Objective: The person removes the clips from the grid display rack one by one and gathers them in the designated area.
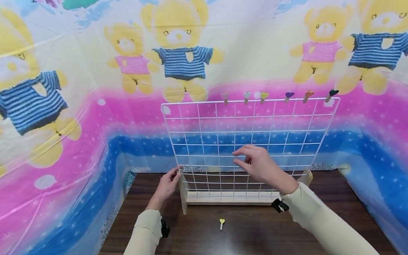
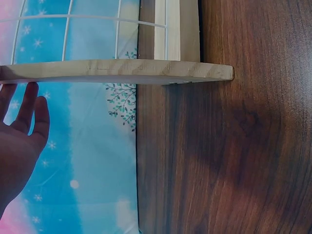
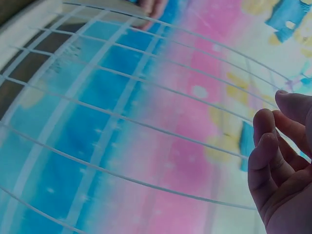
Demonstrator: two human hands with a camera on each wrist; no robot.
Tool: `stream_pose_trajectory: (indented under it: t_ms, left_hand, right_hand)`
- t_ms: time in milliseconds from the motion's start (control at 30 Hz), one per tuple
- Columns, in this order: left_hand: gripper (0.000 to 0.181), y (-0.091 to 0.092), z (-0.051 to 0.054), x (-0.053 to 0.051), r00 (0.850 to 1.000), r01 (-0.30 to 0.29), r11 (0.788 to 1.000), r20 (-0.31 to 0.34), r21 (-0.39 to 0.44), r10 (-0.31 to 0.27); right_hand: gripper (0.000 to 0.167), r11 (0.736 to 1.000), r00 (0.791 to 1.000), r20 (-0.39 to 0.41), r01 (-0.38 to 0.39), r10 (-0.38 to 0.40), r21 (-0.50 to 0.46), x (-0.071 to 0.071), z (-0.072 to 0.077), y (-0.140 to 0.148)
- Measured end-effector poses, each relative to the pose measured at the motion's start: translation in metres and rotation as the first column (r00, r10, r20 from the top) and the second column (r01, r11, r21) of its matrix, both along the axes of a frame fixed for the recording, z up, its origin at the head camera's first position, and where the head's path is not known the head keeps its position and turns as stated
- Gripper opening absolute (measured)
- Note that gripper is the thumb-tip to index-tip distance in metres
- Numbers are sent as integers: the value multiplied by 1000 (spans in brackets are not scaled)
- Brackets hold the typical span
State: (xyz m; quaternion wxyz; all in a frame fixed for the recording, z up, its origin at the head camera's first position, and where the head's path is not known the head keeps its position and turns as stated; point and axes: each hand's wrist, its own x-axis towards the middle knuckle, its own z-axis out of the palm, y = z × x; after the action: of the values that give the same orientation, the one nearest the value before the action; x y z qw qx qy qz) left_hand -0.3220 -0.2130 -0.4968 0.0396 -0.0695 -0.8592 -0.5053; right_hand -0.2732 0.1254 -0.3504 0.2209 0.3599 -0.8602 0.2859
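A white wire grid [image 1: 208, 145] stands upright in a wooden stand [image 1: 184, 195] on the table. My left hand [image 1: 167, 184] touches the stand's left upright; in the left wrist view its fingers [image 2: 28, 105] reach the outer face of that wood. The right hand [image 1: 259, 165] hovers before the middle of the grid, fingers loosely bent, nothing visible in them. Heart-topped clothespins line the grid's top wire: pink [image 1: 225, 98], white [image 1: 247, 97], yellow [image 1: 263, 97], purple [image 1: 289, 96], orange [image 1: 308, 96] and dark [image 1: 332, 95]. Another yellow heart clothespin [image 1: 222, 222] lies on the table.
The dark wooden table [image 1: 248, 234] carries the stand, whose pale crossbar [image 1: 227, 201] runs along the grid's foot. A cloth backdrop [image 1: 255, 47] with printed bears hangs behind and on both sides. Dark straps sit at both wrists.
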Motion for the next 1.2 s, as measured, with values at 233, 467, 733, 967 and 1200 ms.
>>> stream_pose_trajectory:
  t_ms: [233, 467, 733, 967, 1200]
  left_hand:
    - [38, 0, 1, -1, 1000, 0, 1000, 5, -3, 0]
    - [38, 1, 1, 0, 1000, 0, 1000, 3, -8, 0]
    - [37, 2, 2, 1, 1000, -1, 1000, -1, -13, 1]
    - [38, 2, 1, -1, 1000, -1, 1000, -25, -4, 0]
    - [38, 2, 2, 0, 1000, -12, 1000, -24, -11, 12]
  right_hand:
    - [23, 998, 989, -149, -10, 1, -62, -3, 44, -1]
    - [23, 986, 972, -233, -38, -1, -160, -7, 88, -9]
    - [28, 971, 974, -208, 38, -89, -235, -19, 111, -20]
    - [34, 969, 984, -124, 97, -128, -227, -25, 124, -31]
    - [43, 973, 989, 20, 149, -148, -178, -30, 132, -40]
